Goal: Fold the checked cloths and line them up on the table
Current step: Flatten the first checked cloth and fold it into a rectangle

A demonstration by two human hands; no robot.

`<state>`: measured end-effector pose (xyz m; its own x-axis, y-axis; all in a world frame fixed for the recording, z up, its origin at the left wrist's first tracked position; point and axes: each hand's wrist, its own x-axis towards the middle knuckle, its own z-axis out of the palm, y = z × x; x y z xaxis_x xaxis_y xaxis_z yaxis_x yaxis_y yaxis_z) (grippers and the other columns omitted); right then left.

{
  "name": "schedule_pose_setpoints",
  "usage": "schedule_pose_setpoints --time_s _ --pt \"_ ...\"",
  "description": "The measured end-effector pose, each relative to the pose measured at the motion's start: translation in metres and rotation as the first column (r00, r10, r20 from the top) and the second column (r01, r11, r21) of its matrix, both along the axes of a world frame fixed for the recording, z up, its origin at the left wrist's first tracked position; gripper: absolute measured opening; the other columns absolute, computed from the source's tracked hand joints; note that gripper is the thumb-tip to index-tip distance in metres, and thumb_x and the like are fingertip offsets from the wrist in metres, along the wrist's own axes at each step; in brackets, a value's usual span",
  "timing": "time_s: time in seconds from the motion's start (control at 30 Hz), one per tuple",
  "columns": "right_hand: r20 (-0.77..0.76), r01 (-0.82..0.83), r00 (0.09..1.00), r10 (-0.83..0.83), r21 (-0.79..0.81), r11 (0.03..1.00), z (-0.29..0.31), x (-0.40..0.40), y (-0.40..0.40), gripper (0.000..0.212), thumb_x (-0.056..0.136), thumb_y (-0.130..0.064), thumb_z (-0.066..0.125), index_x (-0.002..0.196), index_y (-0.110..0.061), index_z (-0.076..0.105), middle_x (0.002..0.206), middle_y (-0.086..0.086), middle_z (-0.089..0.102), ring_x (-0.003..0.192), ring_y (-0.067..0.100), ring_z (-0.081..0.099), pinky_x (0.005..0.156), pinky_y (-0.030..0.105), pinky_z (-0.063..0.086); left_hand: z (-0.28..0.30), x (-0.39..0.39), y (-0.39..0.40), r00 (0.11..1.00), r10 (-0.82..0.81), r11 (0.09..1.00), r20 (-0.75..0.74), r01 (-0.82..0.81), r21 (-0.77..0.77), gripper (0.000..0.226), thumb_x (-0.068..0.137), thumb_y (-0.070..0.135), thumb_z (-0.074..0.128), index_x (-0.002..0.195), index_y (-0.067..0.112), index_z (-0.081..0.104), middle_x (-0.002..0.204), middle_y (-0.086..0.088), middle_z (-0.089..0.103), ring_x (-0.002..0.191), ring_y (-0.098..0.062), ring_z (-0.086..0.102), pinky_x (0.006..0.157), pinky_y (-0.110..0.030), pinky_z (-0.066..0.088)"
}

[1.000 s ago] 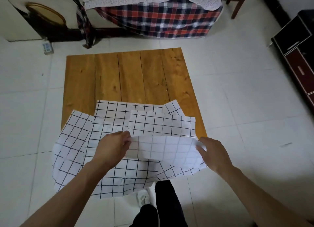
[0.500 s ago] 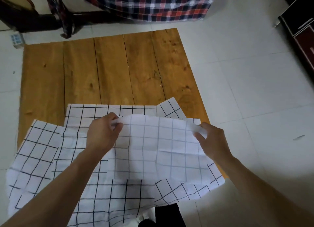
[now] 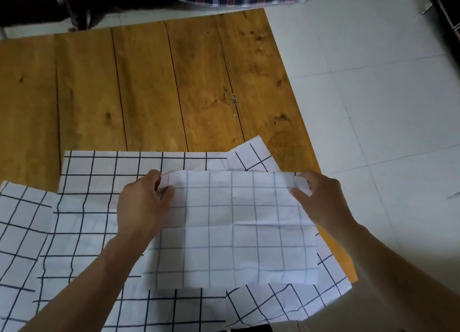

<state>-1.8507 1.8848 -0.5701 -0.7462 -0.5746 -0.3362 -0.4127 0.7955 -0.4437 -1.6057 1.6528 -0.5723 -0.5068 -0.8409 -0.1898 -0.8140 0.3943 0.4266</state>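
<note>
Pinching the top cloth (image 3: 236, 227) at its far corners, left hand (image 3: 142, 205) then right hand (image 3: 323, 202) hold it over the spread cloths (image 3: 74, 232) on the table (image 3: 174, 83). Best keep the edge taut and corners square while folding.

No readable text, label, brand, number or sign shows anywhere

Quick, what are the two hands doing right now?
Left hand: pinches the far left corner of the top checked cloth.
Right hand: pinches the far right corner of the same cloth.
</note>
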Motion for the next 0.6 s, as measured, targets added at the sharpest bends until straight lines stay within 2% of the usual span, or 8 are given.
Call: schedule_pose_setpoints --time_s 0.07,0.13,0.2,0.23,0.3,0.43,0.6 --pt "-0.009 0.003 1.000 -0.003 0.013 1.000 0.000 -0.001 0.000 0.027 0.087 -0.029 0.071 0.108 -0.012 0.065 0.080 0.001 0.064 0.072 0.020 0.060 0.058 0.017 0.039 -0.001 0.000 0.000 1.000 0.004 1.000 -0.009 -0.004 -0.011 0.038 0.085 0.021 0.071 0.066 0.019 0.038 0.052 0.004 0.042 0.050 -0.016 0.040 0.047 -0.028 0.025" --pt "-0.028 0.003 1.000 -0.002 0.025 1.000 0.000 0.001 -0.001 0.028 0.086 -0.030 0.073 0.106 -0.013 0.064 0.077 0.000 0.063 0.068 0.017 0.059 0.058 0.019 0.039 -0.002 0.000 0.000 0.999 0.028 0.999 -0.031 -0.029 -0.044 0.020 0.084 0.025 0.072 0.086 0.019 0.053 0.072 0.002 0.053 0.065 -0.020 0.049 0.053 -0.030 0.033" --pt "-0.075 0.003 0.997 -0.001 0.021 1.000 0.001 0.004 -0.001 0.030 0.084 -0.032 0.074 0.105 -0.016 0.060 0.078 -0.006 0.059 0.069 0.015 0.058 0.061 0.021 0.040 -0.001 -0.001 0.001 0.996 0.056 0.994 -0.065 -0.062 -0.087 0.038 0.081 0.027 0.074 0.112 0.020 0.054 0.098 0.000 0.054 0.091 -0.022 0.052 0.062 -0.034 0.041" --pt "-0.106 0.003 0.994 -0.001 0.013 1.000 0.003 0.007 -0.001 0.032 0.083 -0.032 0.075 0.107 -0.017 0.058 0.084 -0.008 0.056 0.074 0.015 0.057 0.065 0.023 0.041 -0.001 0.000 0.001 0.995 0.051 0.992 -0.083 -0.060 -0.110 0.046 0.080 0.027 0.076 0.118 0.019 0.052 0.104 -0.002 0.053 0.098 -0.023 0.051 0.064 -0.036 0.043" --pt "-0.165 -0.008 0.986 0.007 -0.007 1.000 0.005 0.012 0.000 0.041 0.082 -0.029 0.077 0.113 -0.018 0.055 0.098 -0.007 0.050 0.086 0.016 0.054 0.072 0.029 0.044 0.000 0.002 0.003 0.995 0.017 0.990 -0.098 -0.031 -0.137 0.049 0.079 0.025 0.078 0.119 0.019 0.051 0.110 -0.005 0.052 0.100 -0.026 0.052 0.065 -0.042 0.050" --pt "-0.220 -0.010 0.975 -0.006 -0.071 0.997 0.010 0.024 0.000 0.048 0.080 -0.023 0.079 0.119 -0.017 0.053 0.115 0.005 0.053 0.106 0.023 0.051 0.088 0.039 0.049 0.002 0.017 0.011 0.992 -0.064 0.991 -0.113 0.049 -0.128 0.033 0.082 0.022 0.076 0.109 0.018 0.058 0.108 -0.005 0.054 0.099 -0.026 0.053 0.071 -0.045 0.052" --pt "-0.142 -0.020 0.990 0.004 -0.110 0.994 0.012 0.047 0.013 0.041 0.083 -0.026 0.076 0.118 -0.020 0.055 0.120 0.002 0.056 0.107 0.021 0.054 0.091 0.040 0.051 0.010 0.047 0.026 0.985 -0.143 0.989 -0.095 0.137 -0.062 0.019 0.085 0.022 0.072 0.101 0.018 0.063 0.101 0.001 0.057 0.095 -0.022 0.054 0.072 -0.037 0.048"
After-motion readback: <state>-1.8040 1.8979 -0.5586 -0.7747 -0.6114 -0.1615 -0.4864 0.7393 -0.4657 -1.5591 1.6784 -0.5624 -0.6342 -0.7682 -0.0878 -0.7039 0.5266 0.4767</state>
